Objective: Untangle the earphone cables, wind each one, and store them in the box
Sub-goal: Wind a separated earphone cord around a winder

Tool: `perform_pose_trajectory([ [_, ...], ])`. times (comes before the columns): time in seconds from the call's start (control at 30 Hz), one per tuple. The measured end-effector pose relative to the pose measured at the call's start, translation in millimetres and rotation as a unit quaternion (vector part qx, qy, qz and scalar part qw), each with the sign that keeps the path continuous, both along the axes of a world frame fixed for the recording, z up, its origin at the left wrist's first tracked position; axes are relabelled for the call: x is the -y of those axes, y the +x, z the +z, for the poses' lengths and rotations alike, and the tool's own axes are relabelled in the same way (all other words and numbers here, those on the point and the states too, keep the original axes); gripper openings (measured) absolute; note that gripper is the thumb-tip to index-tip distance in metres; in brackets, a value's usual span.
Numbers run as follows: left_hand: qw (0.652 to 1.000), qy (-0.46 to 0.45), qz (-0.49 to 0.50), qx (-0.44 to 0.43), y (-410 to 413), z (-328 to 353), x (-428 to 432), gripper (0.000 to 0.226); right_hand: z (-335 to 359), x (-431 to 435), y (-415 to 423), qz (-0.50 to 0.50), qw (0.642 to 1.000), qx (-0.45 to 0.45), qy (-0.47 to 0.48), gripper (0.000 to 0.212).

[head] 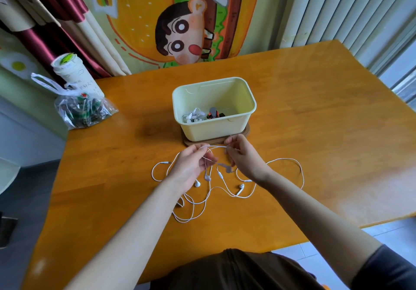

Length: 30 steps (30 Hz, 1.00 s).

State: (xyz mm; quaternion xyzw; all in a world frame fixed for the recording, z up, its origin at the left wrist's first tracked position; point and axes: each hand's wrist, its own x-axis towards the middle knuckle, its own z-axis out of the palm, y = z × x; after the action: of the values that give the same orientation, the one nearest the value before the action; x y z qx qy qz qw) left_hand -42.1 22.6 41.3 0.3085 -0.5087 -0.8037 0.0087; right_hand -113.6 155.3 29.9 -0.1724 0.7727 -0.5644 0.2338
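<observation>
Here both hands (191, 165) pinch the white earphone cable (216, 147).

Dark grey sleeve (389, 269) on right upper arm; forearms bare; dark brown garment (236, 271) on torso.

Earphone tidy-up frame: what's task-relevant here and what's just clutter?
Job:
- tangled earphone cables, pinched by left hand and right hand
- cream box
- wound earphones inside it

Lying about:
- plastic bag
- paper cup
- brown board under the box
</observation>
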Motion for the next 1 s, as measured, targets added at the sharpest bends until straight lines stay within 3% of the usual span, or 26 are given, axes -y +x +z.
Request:
perform_pose_trajectory([
  [0.1, 0.999, 0.034, -0.001, -0.006, -2.2, 0.4, -1.1, 0.017, -2.7, -1.1, 0.4, -0.001, 1.000, -0.007, 0.003, 0.009],
  [0.2, 0.994, -0.073, -0.082, 0.004, -0.3, -5.1, 2.8, 0.007, -5.7, -3.6, -1.5, -0.012, 1.000, -0.004, 0.015, 0.009],
  [0.3, 0.935, -0.278, -0.215, 0.043, 2.5, -8.1, 7.8, 0.014, -8.1, -7.4, -3.8, -0.019, 1.000, -0.008, 0.017, 0.011],
  [0.4, 0.884, -0.336, -0.317, 0.076, 8.1, -11.2, 8.2, 0.013, -6.4, -8.6, -1.5, -0.020, 1.000, -0.007, 0.010, 0.011],
  [0.47, 0.921, -0.250, -0.292, 0.066, 9.8, -13.9, 6.7, 0.018, -5.3, -9.4, 1.2, -0.030, 0.999, 0.000, -0.011, 0.013],
  [0.57, 0.990, -0.028, -0.137, -0.007, 7.8, -10.1, 2.1, 0.022, -4.6, -11.1, 4.1, -0.018, 1.000, -0.021, -0.005, 0.011],
  [0.67, 0.994, 0.095, -0.029, -0.046, 3.1, -4.9, -4.4, 0.025, -2.2, -10.0, 9.4, 0.029, 0.998, -0.057, 0.018, 0.006],
  [0.87, 0.997, 0.067, -0.002, -0.042, 0.4, -2.8, -4.7, 0.023, 0.9, -11.0, 8.6, 0.096, 0.984, -0.114, 0.102, 0.013],
  [1.0, 0.990, 0.131, 0.023, -0.045, -0.1, -4.6, -5.4, 0.024, -5.3, -9.1, 5.6, 0.070, 0.972, -0.174, 0.142, 0.011],
])
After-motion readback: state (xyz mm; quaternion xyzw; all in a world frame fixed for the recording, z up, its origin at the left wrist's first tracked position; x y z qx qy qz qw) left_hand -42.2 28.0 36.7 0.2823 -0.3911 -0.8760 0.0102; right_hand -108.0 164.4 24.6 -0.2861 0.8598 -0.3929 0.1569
